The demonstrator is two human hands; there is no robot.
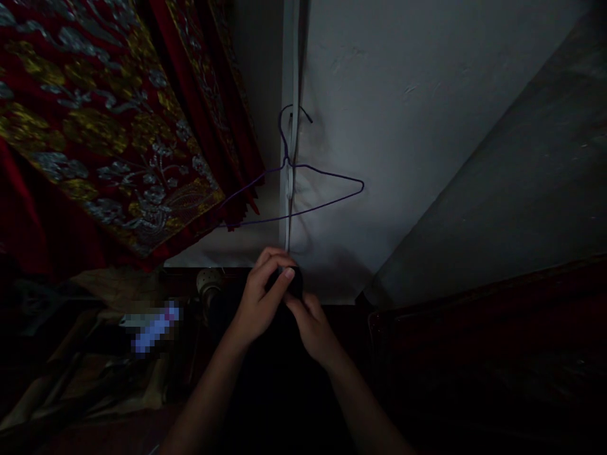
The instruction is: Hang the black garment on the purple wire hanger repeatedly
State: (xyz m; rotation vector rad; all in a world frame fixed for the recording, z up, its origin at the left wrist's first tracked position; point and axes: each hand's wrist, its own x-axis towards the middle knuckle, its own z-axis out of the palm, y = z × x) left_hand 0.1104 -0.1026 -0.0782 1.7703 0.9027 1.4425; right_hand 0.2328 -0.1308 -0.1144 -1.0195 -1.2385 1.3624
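Left hand [264, 292] pinching a dark item [297, 282], near centre. Right hand [310, 323] just right, fingers bent; grip too dark to tell. Purple hanger [286, 155] farther off; embroidered red cloth [142, 145] left.

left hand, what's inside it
A dark item partly shows at the left hand; the rest is covered, so I can't tell what it is.

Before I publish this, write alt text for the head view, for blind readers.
A person's left hand grips a dark item, too dim to identify, with the right hand close against it. Above, a purple hanger shows before a grey wall, near red fabric patterned in gold and silver.
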